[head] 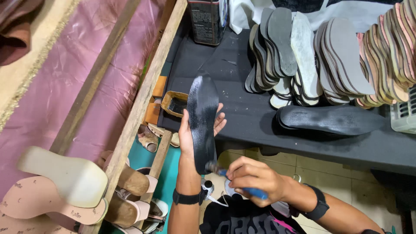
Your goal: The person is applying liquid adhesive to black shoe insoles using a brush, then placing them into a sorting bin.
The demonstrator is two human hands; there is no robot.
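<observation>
At the far left, pale pink and cream insoles (60, 186) lie stacked on a pink-covered surface, edged by a wooden rail (143, 95). Just right of the rail, low down, wooden-heeled sandals (130, 195) sit in a heap. On the black-covered bench (242, 112) a small tray of dark glue (175, 104) rests near the left hand (190, 130), which is closed around a black shoe sole (203, 117) — palm behind it, fingertips showing at its right edge, the sole held upright over the bench's front edge. The right hand (253, 175) is clenched on a blue-handled brush (236, 182), its bristles touching the sole's lower end. Further right, another black sole (329, 119) lies flat, and behind it grey and tan soles (338, 56) stand packed in rows
</observation>
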